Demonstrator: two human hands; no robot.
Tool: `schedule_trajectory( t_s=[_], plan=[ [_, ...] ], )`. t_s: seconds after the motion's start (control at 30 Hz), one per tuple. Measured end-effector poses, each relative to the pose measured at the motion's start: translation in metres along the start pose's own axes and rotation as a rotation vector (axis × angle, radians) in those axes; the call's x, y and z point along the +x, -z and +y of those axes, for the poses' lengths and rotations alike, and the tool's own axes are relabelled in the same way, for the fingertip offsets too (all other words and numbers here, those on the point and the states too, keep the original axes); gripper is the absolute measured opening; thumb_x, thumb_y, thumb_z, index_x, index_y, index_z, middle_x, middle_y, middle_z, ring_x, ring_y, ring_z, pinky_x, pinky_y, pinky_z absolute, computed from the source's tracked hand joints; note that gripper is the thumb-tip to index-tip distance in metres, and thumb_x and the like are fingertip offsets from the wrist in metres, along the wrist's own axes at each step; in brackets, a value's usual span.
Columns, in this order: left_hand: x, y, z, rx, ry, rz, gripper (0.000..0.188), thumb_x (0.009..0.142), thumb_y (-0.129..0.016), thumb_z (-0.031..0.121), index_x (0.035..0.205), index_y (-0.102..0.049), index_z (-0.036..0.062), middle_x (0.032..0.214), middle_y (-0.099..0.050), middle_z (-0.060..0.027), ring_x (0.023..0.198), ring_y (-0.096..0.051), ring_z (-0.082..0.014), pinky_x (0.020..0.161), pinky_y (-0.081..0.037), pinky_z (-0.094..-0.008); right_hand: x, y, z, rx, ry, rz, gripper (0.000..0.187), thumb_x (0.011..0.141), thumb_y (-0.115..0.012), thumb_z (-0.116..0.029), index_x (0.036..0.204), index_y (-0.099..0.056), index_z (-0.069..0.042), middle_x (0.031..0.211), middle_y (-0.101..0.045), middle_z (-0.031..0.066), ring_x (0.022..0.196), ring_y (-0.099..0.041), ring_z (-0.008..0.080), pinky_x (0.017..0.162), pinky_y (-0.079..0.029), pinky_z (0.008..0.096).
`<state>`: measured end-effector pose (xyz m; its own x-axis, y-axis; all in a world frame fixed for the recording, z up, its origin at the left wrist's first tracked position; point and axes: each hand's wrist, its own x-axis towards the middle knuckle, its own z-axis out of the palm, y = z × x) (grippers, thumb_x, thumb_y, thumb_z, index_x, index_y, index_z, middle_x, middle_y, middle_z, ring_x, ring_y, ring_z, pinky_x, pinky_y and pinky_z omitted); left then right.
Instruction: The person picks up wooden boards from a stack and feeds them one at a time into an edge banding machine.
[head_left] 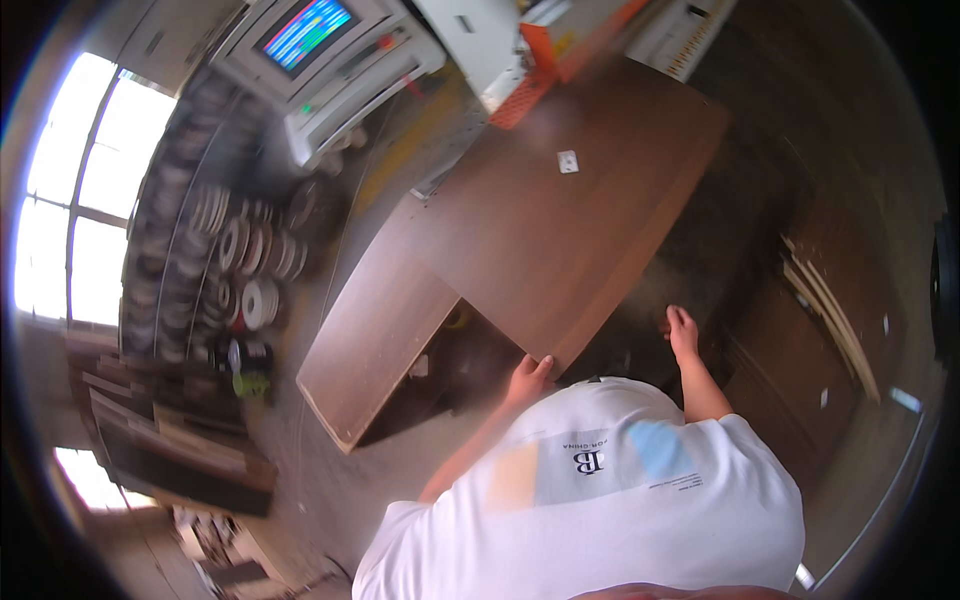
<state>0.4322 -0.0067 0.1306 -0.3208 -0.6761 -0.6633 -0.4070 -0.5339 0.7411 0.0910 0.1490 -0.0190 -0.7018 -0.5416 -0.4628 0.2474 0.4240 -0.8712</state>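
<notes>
A large brown wood-look board (580,230) stretches from the machine at the top down to my body, with a small white label (568,162) on its face. My left hand (530,376) grips the board's near corner, thumb on top and the other fingers out of sight. Off the board's right edge, my right hand (682,330) hangs in the air, its fingers curled in and no object showing in them. Left of the board lies a narrower brown panel (380,335), its pale edge toward me.
A machine control panel with a lit screen (308,35) stands at the upper left, near an orange guard (528,95). Rolls of edge banding (262,303) fill a rack on the left. Stacked boards (180,450) stand lower left; thin strips (830,310) lie on brown panels at right.
</notes>
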Motion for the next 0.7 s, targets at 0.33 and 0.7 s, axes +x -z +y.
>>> schedule_trajectory(
  t_s=[0.33, 0.7],
  plan=[
    [0.132, 0.06, -0.048, 1.322, -0.644, -0.812, 0.03, 0.096, -0.062, 0.032, 0.112, -0.066, 0.0072, 0.099, -0.073, -0.0086, 0.09, -0.07, -0.0236, 0.08, -0.056, -0.0371, -0.244, -0.006, 0.067, 0.246, -0.938, -0.152, 0.071, 0.087, -0.062, -0.068, 0.132, -0.064, -0.013, 0.133, -0.063, 0.0106, 0.119, -0.06, 0.028, 0.101, -0.045, 0.0431],
    [0.24, 0.106, -0.085, 1.356, -0.038, -0.796, 0.022, 0.097, -0.059, 0.029, 0.101, -0.069, 0.0098, 0.087, -0.072, -0.0117, 0.073, -0.069, -0.0216, 0.068, -0.055, -0.0355, -0.393, -0.108, 0.21, 0.431, -0.971, 0.204, 0.078, 0.087, -0.058, -0.071, 0.133, -0.063, -0.008, 0.13, -0.064, 0.0131, 0.12, -0.058, 0.0317, 0.095, -0.049, 0.0526]
  ],
)
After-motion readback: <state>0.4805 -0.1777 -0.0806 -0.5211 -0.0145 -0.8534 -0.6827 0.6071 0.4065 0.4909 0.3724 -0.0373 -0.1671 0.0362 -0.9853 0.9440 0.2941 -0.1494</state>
